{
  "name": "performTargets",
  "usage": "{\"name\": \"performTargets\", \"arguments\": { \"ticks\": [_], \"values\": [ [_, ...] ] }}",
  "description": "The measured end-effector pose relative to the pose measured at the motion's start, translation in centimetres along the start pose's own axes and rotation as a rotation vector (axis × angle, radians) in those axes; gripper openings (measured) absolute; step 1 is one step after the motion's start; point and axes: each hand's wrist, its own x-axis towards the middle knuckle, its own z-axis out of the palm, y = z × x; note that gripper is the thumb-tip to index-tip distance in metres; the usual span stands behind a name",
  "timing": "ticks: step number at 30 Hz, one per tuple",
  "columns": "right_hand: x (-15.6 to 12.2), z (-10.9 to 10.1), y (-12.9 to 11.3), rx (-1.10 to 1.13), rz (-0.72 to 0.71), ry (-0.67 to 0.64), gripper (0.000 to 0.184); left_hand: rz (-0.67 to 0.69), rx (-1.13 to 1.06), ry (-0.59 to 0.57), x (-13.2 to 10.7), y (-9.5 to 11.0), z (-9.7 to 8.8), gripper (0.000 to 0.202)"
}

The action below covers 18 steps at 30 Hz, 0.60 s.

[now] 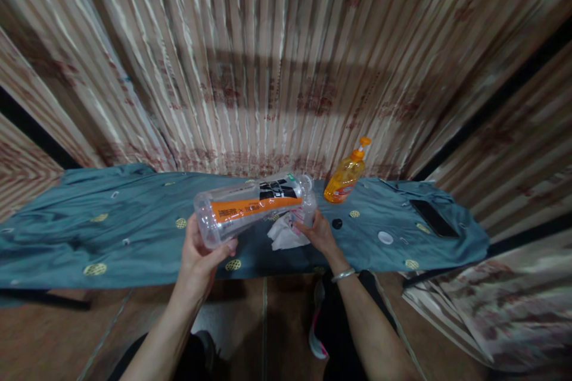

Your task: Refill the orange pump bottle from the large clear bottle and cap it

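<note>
My left hand (196, 259) is closed around the base end of a large clear plastic bottle (250, 205) with an orange and black label. The bottle lies tilted in the air over the cloth, its neck pointing right and slightly up. At the neck end, my right hand (318, 232) has its fingers closed on a crumpled white tissue (286, 235) with some pinkish print. The tissue hangs just below the bottle's shoulder; whether it touches the plastic I cannot tell.
Behind my right hand stands an orange pump bottle (344, 178). A small black round piece (337, 224), a white disc (385, 238) and a dark phone (433, 218) are on the blue patterned cloth (134, 214). A pleated curtain (268, 71) hangs behind.
</note>
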Motion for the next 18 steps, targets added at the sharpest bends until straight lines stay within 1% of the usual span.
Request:
{"name": "performTargets", "arguments": {
  "ticks": [5,10,18],
  "values": [
    [0.01,-0.02,0.03,0.0,-0.014,-0.01,0.041,-0.005,-0.001,0.025,-0.04,-0.1,-0.08,0.077],
    [-0.01,0.17,0.1,0.021,-0.009,0.0,0.039,0.007,0.004,0.008,-0.03,-0.23,-0.22,0.073],
    [0.15,0.21,0.33,-0.002,-0.027,0.023,0.039,-0.008,0.011,0.018,0.05,-0.47,-0.41,0.077]
  ]
}}
